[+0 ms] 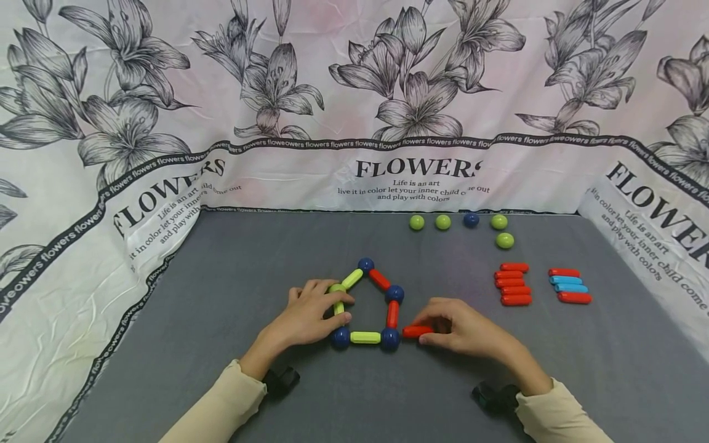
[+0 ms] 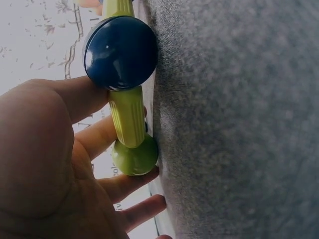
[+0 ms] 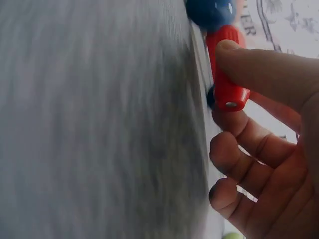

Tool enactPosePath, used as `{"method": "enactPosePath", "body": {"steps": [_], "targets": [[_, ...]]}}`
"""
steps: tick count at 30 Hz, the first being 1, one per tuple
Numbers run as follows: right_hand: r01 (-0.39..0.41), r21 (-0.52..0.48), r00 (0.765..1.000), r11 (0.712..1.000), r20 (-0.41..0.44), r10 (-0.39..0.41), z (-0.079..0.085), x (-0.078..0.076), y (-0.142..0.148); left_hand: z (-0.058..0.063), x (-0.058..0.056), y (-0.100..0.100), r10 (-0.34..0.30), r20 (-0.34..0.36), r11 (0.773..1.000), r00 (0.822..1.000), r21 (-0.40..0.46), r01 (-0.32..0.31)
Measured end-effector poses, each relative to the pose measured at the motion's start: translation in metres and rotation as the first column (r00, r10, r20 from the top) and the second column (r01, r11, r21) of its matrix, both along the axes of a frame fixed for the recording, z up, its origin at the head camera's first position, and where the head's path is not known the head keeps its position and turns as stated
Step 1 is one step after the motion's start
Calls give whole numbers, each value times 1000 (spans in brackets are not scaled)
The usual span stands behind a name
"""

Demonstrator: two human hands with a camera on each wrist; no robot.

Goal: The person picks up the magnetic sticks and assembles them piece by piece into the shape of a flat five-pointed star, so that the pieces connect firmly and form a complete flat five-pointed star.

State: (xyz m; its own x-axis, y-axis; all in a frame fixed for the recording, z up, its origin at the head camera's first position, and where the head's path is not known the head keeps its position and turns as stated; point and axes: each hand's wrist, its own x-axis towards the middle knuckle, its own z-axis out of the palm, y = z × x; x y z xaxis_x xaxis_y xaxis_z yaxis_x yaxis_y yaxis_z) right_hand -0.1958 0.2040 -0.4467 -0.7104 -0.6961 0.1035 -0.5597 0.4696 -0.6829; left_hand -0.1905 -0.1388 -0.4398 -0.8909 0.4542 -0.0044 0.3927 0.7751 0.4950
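Magnetic rods and balls form a five-sided shape on the grey table. My left hand (image 1: 310, 311) straddles its left side, holding the yellow-green rod (image 2: 128, 117) between a blue ball (image 2: 119, 52) and a green ball (image 2: 135, 157). Its thumb lies by the blue ball; its fingers reach around the green one. My right hand (image 1: 465, 326) pinches a loose red rod (image 3: 231, 92) between thumb and forefinger, its other fingers curled. One end of that rod points at the lower right blue ball (image 1: 390, 339), close beside it. A red rod (image 1: 392, 315) rises from this ball.
Green balls (image 1: 504, 240) and a blue ball (image 1: 471, 220) lie along the back. To the right sit a stack of red rods (image 1: 516, 300) and another group with red and blue rods (image 1: 571, 288). Flowered cloth (image 1: 293, 178) borders the table at the back and sides.
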Motion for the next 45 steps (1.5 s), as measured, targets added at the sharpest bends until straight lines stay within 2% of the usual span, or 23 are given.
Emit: {"method": "enactPosePath", "body": {"steps": [7,16,20,23,25,27,31,34,36,39,45], "targets": [[9,11,999,1000,50,-9,0,4,-9,-1,0,0,6,2,1000,1000,-2,-6],[27,1,998,1000,50,-27,0,5,-10,-1,0,-2,16,11,1000,1000,-9,-16],[40,-61,999,997,31,-38,1,2,-3,-1,0,-3,15,12,1000,1000,-10,-15],[75,-104,996,992,-33,-78,4,-3,9,-1,-1,-2,13,11,1000,1000,-9,-13],[125,-115,987,986,-91,-135,5,-7,19,-2,-1,-3,10,9,1000,1000,-7,-10],[188,-112,966,976,-157,-205,7,-10,32,-2,-2,-3,7,8,1000,1000,-5,-6],[310,-57,901,949,-302,-313,10,-15,59,-2,-3,-3,2,14,1000,1000,-3,-2],[383,19,847,923,-407,-343,11,-18,80,-1,-4,-4,2,25,1000,1000,-2,-2],[423,61,824,904,-441,-355,12,-20,94,0,-4,-5,1,31,1000,1000,1,-1],[451,82,817,889,-438,-374,10,-22,111,1,-5,-7,6,43,1000,999,6,-6],[454,7,834,891,-355,-422,3,-23,139,1,-8,-12,10,47,1000,999,6,-10]]}}
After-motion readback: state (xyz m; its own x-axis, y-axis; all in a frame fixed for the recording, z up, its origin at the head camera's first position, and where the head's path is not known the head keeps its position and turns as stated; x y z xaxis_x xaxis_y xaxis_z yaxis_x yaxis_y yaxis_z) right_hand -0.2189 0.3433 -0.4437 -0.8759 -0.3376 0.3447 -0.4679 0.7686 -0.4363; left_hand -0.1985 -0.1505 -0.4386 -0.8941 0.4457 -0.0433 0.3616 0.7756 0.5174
